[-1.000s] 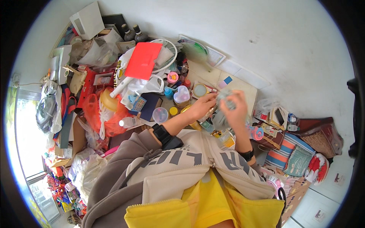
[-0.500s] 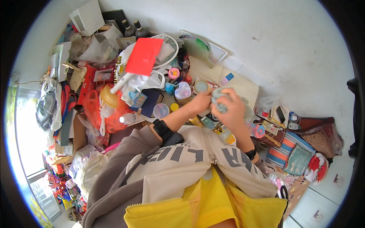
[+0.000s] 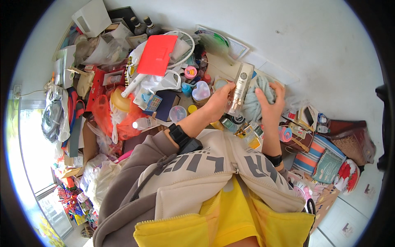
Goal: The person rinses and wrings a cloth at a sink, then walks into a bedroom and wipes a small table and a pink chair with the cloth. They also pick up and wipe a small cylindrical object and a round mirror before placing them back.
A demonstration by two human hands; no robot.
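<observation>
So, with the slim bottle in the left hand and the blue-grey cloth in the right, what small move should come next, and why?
Probably bring the blue-grey cloth against the slim bottle. The left hand holds the bottle upright by its lower part, and the right hand has the cloth bunched close beside it, so only a short move separates them.

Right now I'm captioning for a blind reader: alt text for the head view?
The left hand holds a slim cream cosmetic tube upright, while the right hand grips a pale blue fluffy cloth, above a cluttered pile with a flat red plastic board.
</observation>
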